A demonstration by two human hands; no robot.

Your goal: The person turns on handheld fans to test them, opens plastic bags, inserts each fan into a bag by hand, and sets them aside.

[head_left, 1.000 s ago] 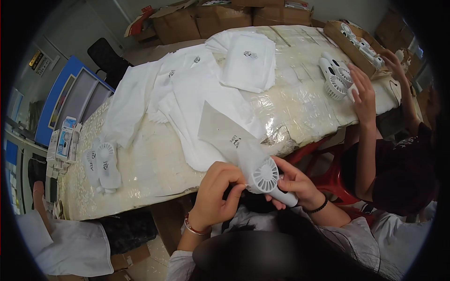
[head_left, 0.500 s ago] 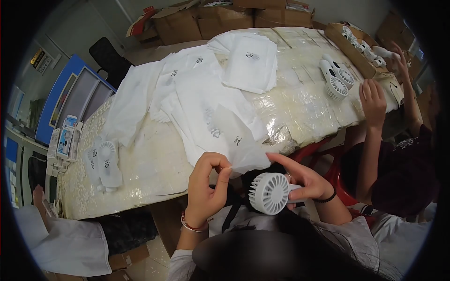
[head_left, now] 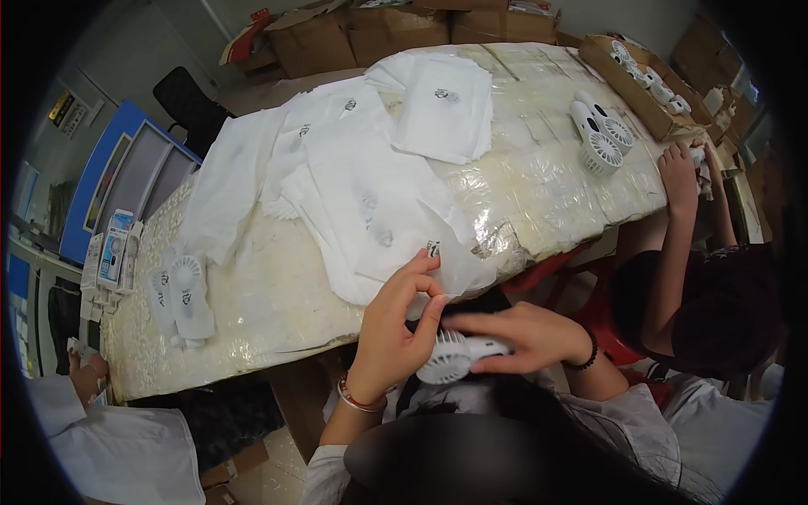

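Observation:
My left hand [head_left: 402, 324] pinches a thin white translucent bag [head_left: 463, 268] near the table's front edge, with the bag lying over the loose stack of white bags [head_left: 345, 202]. Right beside it, my right hand [head_left: 534, 339] is wrapped round the handle of a white handheld fan [head_left: 446, 360]. The fan's round grille points left, just below my left hand, which hides part of it. Two fans in bags [head_left: 192, 295] lie at the table's left front.
Two bare fans [head_left: 603, 151] lie on the wrapped table [head_left: 539, 185] at the right. Behind them stands a cardboard box [head_left: 652, 118] with several fans. A co-worker's hands [head_left: 682, 177] hold something white at the right edge. Small boxes [head_left: 114, 252] stand left; another person's hand [head_left: 88, 374] is below.
The fan has moved left and turned towards my left hand. My left hand and the bag have shifted right and up. The co-worker's hands have come together at the table's right edge.

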